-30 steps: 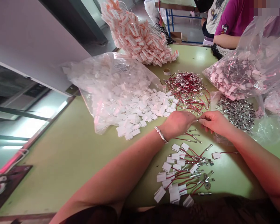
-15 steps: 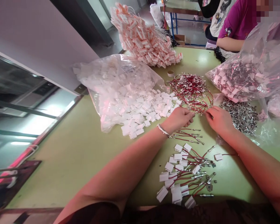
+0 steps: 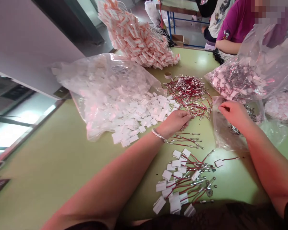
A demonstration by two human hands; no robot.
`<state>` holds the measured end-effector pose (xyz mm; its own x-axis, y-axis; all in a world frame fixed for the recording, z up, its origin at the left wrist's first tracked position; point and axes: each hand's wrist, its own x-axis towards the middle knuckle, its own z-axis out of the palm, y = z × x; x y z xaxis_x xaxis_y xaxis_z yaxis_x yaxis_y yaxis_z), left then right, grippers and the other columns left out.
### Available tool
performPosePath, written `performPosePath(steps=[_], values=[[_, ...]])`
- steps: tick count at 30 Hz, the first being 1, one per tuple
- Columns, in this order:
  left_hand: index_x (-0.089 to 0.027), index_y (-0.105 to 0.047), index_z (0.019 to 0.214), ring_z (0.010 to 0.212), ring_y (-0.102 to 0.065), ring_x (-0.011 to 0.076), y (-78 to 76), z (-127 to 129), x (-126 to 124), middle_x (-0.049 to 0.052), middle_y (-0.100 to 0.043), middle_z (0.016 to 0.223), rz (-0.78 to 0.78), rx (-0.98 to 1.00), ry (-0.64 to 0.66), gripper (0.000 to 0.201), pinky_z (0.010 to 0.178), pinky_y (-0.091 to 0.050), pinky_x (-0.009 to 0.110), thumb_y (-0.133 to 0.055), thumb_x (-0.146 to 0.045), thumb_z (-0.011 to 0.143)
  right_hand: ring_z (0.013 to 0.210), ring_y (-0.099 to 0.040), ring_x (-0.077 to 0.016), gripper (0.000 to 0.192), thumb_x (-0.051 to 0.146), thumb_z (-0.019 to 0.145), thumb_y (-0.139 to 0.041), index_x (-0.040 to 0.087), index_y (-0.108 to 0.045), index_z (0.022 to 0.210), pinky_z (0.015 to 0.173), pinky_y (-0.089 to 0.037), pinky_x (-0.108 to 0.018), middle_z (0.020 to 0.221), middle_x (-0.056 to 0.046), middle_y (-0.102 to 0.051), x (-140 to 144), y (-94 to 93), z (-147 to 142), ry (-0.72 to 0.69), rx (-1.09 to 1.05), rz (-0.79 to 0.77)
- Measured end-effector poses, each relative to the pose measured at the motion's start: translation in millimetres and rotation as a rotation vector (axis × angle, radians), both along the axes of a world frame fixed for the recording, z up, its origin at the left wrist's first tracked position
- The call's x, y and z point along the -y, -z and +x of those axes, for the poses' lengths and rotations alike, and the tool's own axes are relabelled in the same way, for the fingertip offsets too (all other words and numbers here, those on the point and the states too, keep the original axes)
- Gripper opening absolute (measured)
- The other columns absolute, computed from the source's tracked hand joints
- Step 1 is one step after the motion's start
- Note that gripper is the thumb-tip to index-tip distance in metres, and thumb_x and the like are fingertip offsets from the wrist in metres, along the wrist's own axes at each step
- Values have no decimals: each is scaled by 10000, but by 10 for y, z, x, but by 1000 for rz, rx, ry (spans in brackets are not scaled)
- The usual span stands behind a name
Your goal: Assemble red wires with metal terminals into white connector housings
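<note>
left hand (image 3: 175, 123) fingers curled on red wires (image 3: 189, 92), at the heap's near edge | right hand (image 3: 234, 113) right of the heap, pinching clear bag (image 3: 222, 134) of metal pins | risk: snagged wires drag the heap; bag tips, pins scatter

We have only a single head-worn view, looking forward and steeply down from close above onto the green table (image 3: 62, 153), with a seated co-worker (image 3: 232, 25) across its far edge.
</note>
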<state>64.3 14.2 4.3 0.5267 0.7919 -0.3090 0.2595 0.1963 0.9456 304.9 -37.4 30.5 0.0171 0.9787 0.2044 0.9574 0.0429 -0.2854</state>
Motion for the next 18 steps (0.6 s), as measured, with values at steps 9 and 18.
performPosePath(steps=[9, 18], values=[[-133, -647, 774, 524, -431, 64, -30, -44, -88, 24, -603, 700, 279, 33, -208, 197, 505, -363, 196, -501, -238, 857, 826, -592, -250, 243, 240, 891, -459, 130, -674, 917, 577, -346, -330, 955, -159, -635, -56, 240, 54, 37, 482, -141], [-161, -647, 744, 496, -401, 74, -66, 33, 102, -23, -528, 570, 321, -53, -51, 224, 518, -342, 209, -511, -293, 863, 608, -551, -166, 183, 296, 889, -470, 193, -622, 897, 608, -389, -294, 709, -36, -647, 114, 117, -303, -80, -190, 27]])
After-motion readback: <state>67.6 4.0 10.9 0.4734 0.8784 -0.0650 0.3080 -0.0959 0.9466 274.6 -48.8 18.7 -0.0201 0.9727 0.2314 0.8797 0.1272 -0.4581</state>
